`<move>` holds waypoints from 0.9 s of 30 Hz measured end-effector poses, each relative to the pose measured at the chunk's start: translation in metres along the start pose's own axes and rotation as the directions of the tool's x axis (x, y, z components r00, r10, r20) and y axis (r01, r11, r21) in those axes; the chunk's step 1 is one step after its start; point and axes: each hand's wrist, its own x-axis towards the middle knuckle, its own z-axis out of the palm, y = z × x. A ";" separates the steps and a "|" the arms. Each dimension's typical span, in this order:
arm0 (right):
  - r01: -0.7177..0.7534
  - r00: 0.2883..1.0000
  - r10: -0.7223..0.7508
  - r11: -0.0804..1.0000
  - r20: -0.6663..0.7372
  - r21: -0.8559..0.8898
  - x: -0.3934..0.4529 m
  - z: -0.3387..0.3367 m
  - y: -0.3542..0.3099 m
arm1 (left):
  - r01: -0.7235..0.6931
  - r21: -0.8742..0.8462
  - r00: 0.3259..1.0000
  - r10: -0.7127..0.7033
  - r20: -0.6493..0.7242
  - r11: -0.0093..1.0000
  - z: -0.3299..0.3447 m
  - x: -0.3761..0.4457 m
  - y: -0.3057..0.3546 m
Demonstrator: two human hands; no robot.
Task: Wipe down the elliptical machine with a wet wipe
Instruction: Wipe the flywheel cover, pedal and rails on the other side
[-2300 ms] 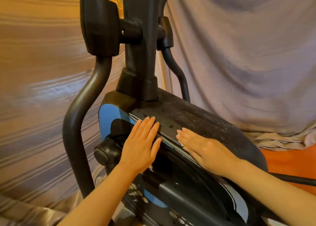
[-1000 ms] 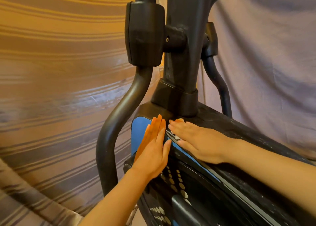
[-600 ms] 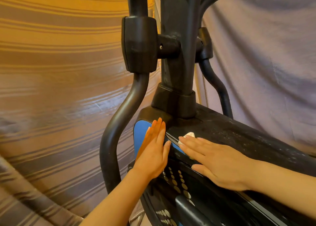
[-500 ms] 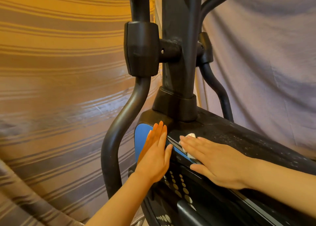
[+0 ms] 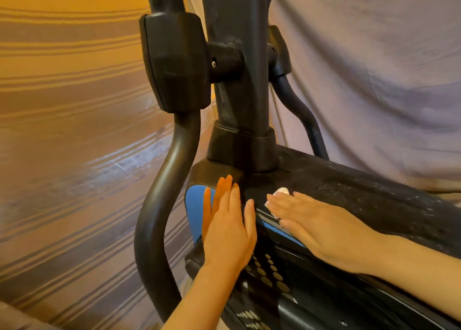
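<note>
Left hand (image 5: 228, 232) flat, fingers straight and together, pressed against the blue panel (image 5: 194, 205) on the side of the elliptical machine (image 5: 361, 200); it holds nothing. Right hand (image 5: 316, 226) also flat, fingers extended, palm down on the upper edge of the housing, pressing the wet wipe (image 5: 280, 192) under the fingertips. Only a small white wad of it shows, peeking past the fingers near the base of the center post (image 5: 239, 100).

Progress, as a judgement: partway at best. The housing top to the right of the hand is heavily speckled with pale dust. The strip right by the fingers looks darker, maybe cleaned. Post, pivot cover (image 5: 174, 60) and curved arm bar (image 5: 159, 205) show dull smudges, so probably not yet done.

The wipe lies beneath the right fingers, just beside the left fingertips, which do not touch it.
</note>
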 end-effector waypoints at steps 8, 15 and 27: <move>-0.156 0.929 0.069 0.964 -0.363 -0.217 0.022 0.010 -0.014 | -0.200 -0.119 0.980 0.200 -0.013 0.972 0.023 0.015 -0.011; -0.215 0.942 0.138 0.948 -0.304 -0.235 0.018 0.041 -0.022 | -0.238 -0.185 0.967 0.215 -0.137 0.953 0.038 0.016 -0.013; -0.316 0.933 0.286 0.942 -0.218 -0.118 0.044 0.019 -0.021 | -0.248 -0.085 0.966 0.240 -0.094 0.965 0.036 0.016 -0.014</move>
